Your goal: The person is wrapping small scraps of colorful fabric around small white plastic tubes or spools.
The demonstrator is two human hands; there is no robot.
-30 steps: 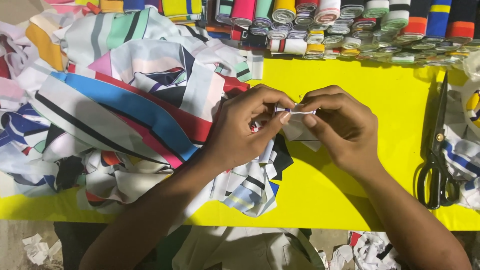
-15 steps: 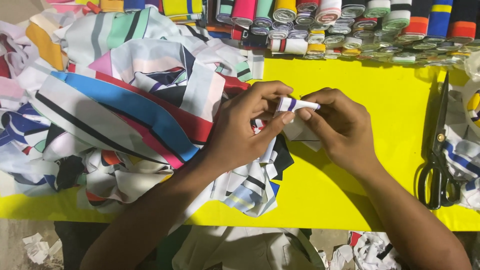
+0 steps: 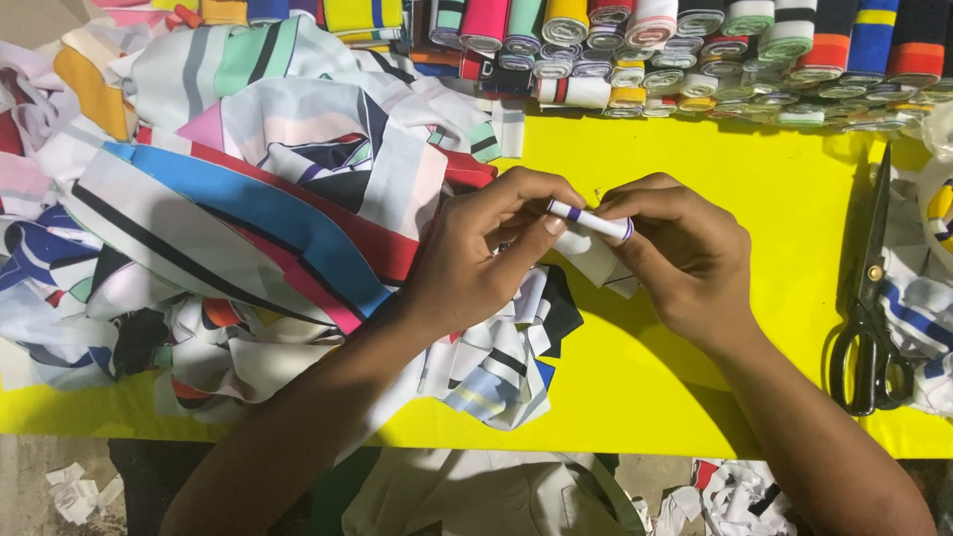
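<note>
Both hands, left hand (image 3: 486, 253) and right hand (image 3: 675, 258), are pinching a rolled white strip (image 3: 591, 220) above the yellow table (image 3: 695, 159) (tightly wound); loosening fingertips could be letting it unroll.

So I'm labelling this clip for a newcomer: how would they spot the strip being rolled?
Start at the yellow table; near its middle, left hand and right hand meet. Pinched between their fingertips is a small rolled strip, white with purple stripes, unlike the finished rolls lined along the far edge.
</note>
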